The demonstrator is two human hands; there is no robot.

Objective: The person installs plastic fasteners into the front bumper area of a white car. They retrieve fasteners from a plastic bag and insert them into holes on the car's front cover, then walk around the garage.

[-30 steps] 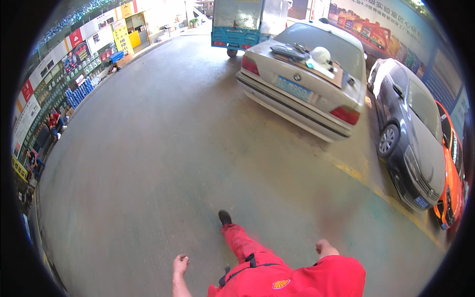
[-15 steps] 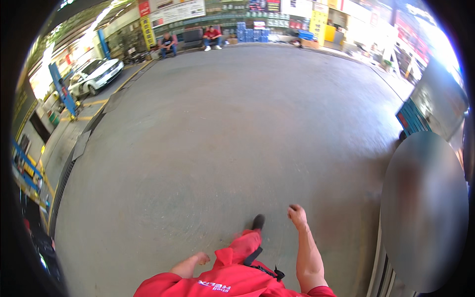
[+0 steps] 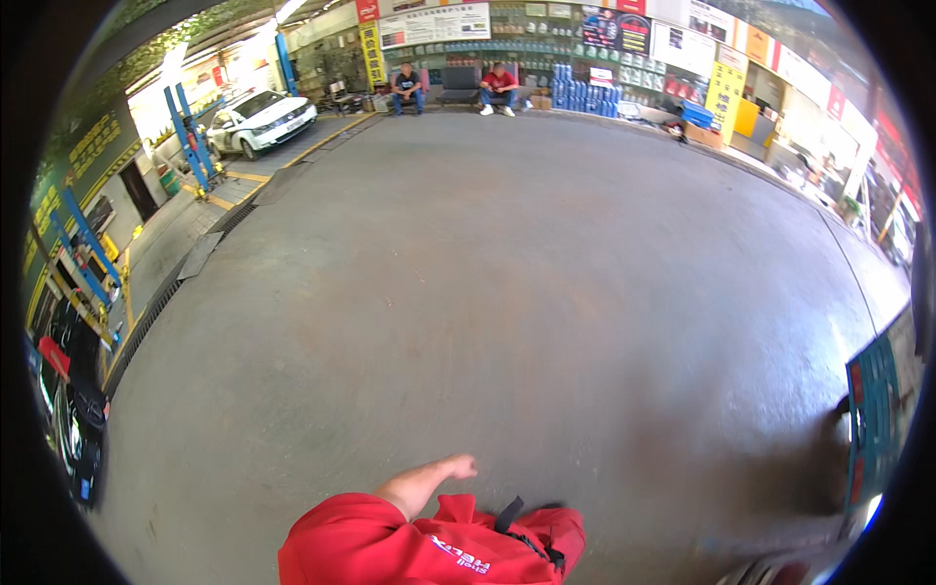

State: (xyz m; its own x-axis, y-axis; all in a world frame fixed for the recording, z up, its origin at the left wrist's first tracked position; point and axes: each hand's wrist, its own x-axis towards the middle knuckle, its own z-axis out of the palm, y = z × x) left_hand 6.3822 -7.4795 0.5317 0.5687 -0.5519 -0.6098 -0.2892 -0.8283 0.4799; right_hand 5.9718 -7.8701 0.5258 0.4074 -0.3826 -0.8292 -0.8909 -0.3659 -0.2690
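One hand (image 3: pixel 456 468) shows, swung forward low and near, fingers loosely curled, holding nothing; which arm, I cannot tell. Only bare floor (image 3: pixel 507 292) lies ahead; white car (image 3: pixel 258 119) far left.

A broad grey concrete floor (image 3: pixel 507 292) fills most of the view, and everything else sits around its edge. At its far left corner stands a white car (image 3: pixel 261 119), with blue lift posts (image 3: pixel 191 138) just beside it. Along the far edge of the floor two people sit on a bench (image 3: pixel 458 88), one in dark clothes, one in a red top. To their right, also at the far edge, is a stack of blue containers (image 3: pixel 583 96). A drain grate (image 3: pixel 185 273) runs down the floor's left side. At the floor's right edge stands a teal vehicle panel (image 3: pixel 873 419).
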